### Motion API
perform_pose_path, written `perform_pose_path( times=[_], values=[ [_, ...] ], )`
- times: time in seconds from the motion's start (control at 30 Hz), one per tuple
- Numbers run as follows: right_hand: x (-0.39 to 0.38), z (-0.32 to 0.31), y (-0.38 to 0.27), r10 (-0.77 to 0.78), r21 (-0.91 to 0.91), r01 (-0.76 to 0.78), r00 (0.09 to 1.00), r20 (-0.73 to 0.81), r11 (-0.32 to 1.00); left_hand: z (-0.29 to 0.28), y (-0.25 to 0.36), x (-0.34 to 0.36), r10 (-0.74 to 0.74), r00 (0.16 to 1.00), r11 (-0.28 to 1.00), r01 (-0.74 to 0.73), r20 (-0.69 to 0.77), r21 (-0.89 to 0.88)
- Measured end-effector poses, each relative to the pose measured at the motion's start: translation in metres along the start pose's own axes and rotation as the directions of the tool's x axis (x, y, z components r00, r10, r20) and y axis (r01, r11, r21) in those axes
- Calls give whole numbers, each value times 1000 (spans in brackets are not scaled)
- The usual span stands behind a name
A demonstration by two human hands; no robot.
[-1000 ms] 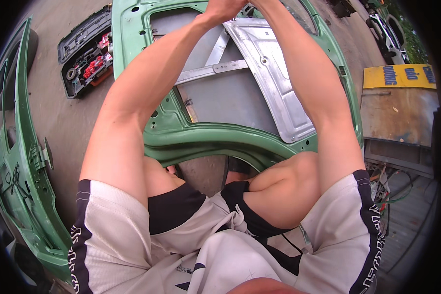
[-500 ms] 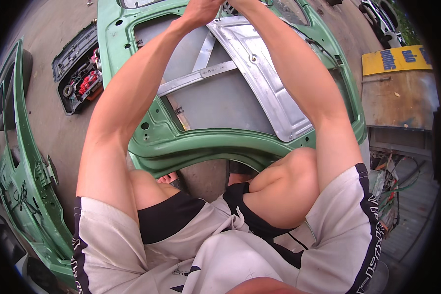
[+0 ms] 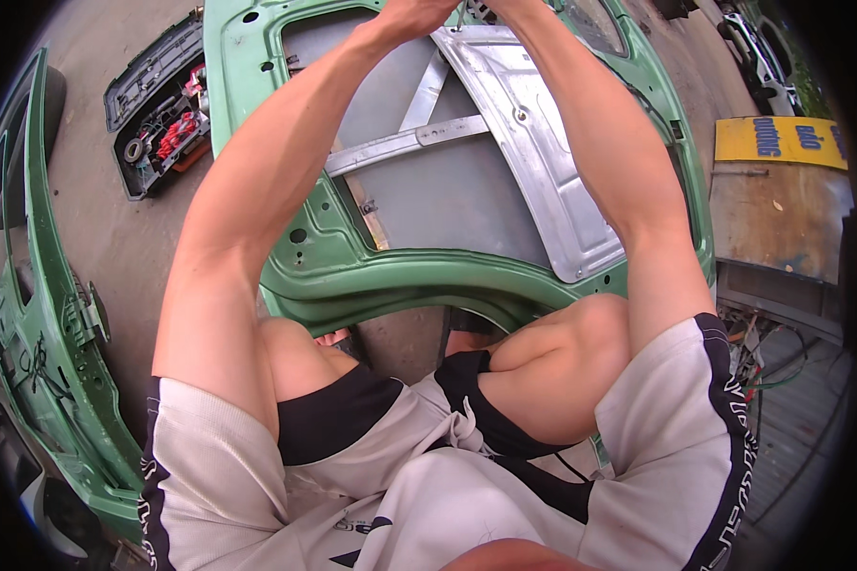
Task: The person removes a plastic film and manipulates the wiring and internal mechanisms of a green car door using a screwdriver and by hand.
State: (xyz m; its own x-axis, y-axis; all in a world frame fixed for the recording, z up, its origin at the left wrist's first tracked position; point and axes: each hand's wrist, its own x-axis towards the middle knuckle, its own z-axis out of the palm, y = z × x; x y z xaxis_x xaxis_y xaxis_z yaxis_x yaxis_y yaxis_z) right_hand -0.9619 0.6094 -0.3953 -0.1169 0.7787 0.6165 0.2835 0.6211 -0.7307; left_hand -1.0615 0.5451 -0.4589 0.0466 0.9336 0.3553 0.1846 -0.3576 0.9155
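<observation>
A green car door lies in front of my bent knees, its inner side up. Both arms reach over it to its far part. At the top edge of the picture my left hand shows only in part, its fingers cut off from sight. My right hand is close beside it, almost wholly out of the picture. Between them is the upper corner of a silver metal panel, which covers the right part of the door's opening. A silver metal strip crosses the grey sheet within the opening.
An open black toolbox with red-handled things stands left of the door. Another green door stands at the far left. On the right are a yellow sign, a rusty brown board and tangled wires.
The view has shifted slightly, so the door and toolbox appear a little higher and the door farther right. Both hands stay together at the door's far part.
</observation>
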Motion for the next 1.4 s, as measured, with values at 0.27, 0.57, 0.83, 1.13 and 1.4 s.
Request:
perform_pose_path(
  times=[0.27,0.57,0.83,1.13,1.4],
  values=[
    [41,-40,-3,263,230,-752,473,841,618,-4,-2,-1,4,999,978,-11,36,208],
    [-12,1,-15,237,246,-234,971,15,941,-1,-19,-1,11,997,923,-41,79,383],
    [29,-44,9,251,302,-721,551,796,623,21,-7,-3,-50,999,934,42,14,354],
    [-8,26,-9,108,-134,-147,960,-258,980,5,-26,-7,-9,999,930,26,-48,366],
    [26,-51,4,236,293,-727,530,814,621,36,5,-12,-41,999,968,38,6,246]
  ],
)
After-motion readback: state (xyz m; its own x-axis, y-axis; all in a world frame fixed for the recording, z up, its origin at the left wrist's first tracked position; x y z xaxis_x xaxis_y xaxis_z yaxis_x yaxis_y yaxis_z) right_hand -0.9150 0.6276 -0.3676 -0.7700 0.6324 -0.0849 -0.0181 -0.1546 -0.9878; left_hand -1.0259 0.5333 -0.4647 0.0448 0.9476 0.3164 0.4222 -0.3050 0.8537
